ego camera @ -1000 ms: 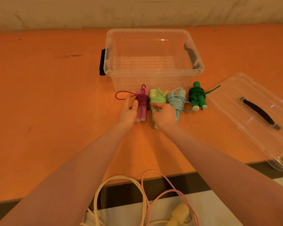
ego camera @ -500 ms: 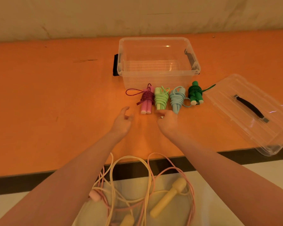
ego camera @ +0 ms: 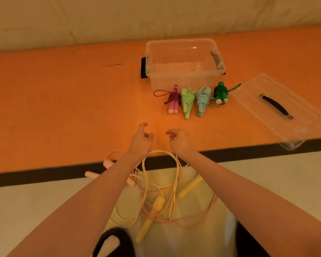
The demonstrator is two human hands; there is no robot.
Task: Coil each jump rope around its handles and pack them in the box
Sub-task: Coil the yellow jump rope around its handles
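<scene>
Both hands, left (ego camera: pixel 140 140) and right (ego camera: pixel 180 140), hover with loose, empty grips. Four coiled ropes (ego camera: pixel 188 101) line the surface beside the box (ego camera: pixel 183 51), likely staged for packing; yellow (ego camera: pixel 160 201) and pink (ego camera: pixel 93 174) ropes lie uncoiled on the lap.

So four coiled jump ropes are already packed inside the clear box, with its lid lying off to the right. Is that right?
Not quite. The head view shows the four coiled jump ropes lying in a row on the orange table, just in front of the clear box, not inside it; nothing can be seen in the box. The lid does lie off to the right.
</scene>
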